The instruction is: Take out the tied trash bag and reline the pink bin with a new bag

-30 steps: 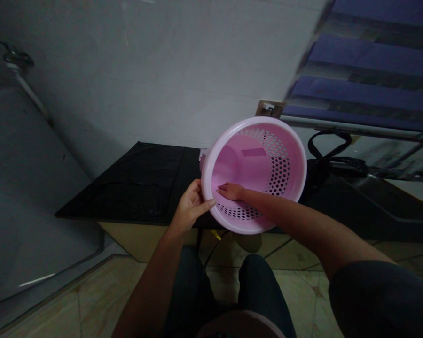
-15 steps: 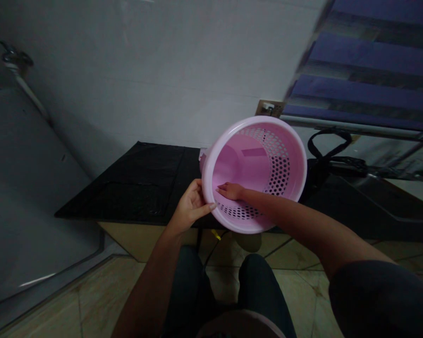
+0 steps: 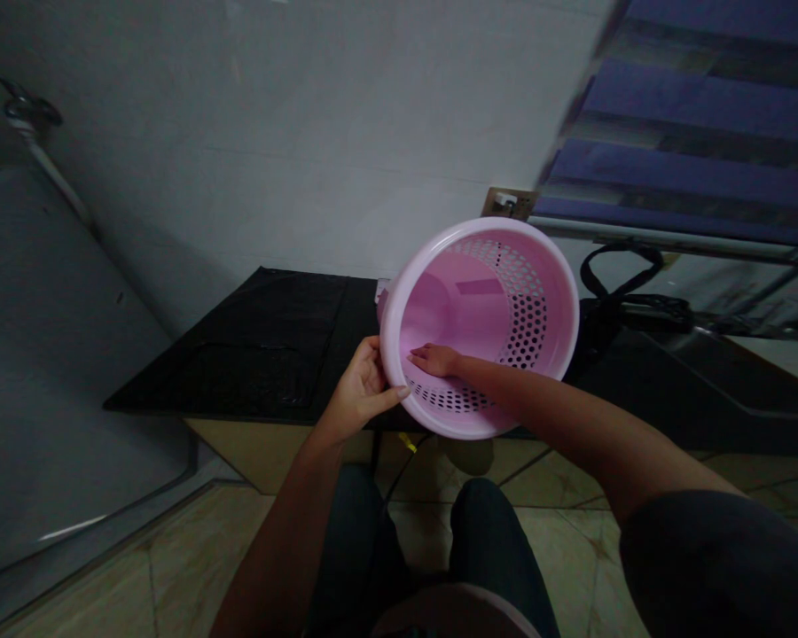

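Observation:
A pink plastic laundry basket (image 3: 482,310) with punched holes in its wall lies tilted on the black counter, its mouth facing me. My left hand (image 3: 363,390) holds the basket's rim at the left, thumb over the edge and fingers on the outside. Inside the basket is my right hand (image 3: 435,360), reaching in over the near rim. Its fingers are stretched out along the lower inner wall, and nothing shows in it. Apart from that hand, no item is visible in the basket.
The black counter (image 3: 219,337) runs along a tiled wall with a socket and plug (image 3: 507,202). Right of the basket lie a black strap (image 3: 621,275) and a sink edge (image 3: 745,390). A grey-white panel (image 3: 59,354) stands left, and a hose (image 3: 57,177) hangs behind it.

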{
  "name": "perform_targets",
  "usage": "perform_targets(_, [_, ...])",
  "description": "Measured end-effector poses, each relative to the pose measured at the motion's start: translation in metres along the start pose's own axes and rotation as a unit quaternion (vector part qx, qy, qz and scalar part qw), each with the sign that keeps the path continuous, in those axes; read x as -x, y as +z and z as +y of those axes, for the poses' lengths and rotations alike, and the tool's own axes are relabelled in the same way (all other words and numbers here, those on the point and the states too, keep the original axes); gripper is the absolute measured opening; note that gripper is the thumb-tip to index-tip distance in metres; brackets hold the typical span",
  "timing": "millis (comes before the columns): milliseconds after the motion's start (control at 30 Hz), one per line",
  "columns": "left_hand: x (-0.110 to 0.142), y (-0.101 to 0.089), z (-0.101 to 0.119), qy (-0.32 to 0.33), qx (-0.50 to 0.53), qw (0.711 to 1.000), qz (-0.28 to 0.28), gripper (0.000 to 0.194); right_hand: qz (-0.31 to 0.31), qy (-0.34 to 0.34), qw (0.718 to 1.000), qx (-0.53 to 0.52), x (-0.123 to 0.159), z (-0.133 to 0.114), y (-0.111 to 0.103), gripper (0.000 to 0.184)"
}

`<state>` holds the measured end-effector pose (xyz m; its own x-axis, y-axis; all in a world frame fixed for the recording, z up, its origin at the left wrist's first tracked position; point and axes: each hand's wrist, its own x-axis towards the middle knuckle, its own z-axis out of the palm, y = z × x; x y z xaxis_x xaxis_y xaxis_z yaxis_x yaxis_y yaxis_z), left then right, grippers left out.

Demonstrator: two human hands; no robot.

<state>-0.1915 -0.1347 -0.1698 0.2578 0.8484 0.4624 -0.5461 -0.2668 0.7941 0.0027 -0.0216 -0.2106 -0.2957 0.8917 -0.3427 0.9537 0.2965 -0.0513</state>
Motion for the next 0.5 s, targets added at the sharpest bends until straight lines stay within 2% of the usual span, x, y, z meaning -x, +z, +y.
perform_targets(500, [-0.0002, -0.0001, -0.0022, -0.002, -0.014, 1.0, 0.008, 0.052, 0.007, -0.005, 1.0, -0.002, -0.0054, 0.0036, 0.0045, 0.067])
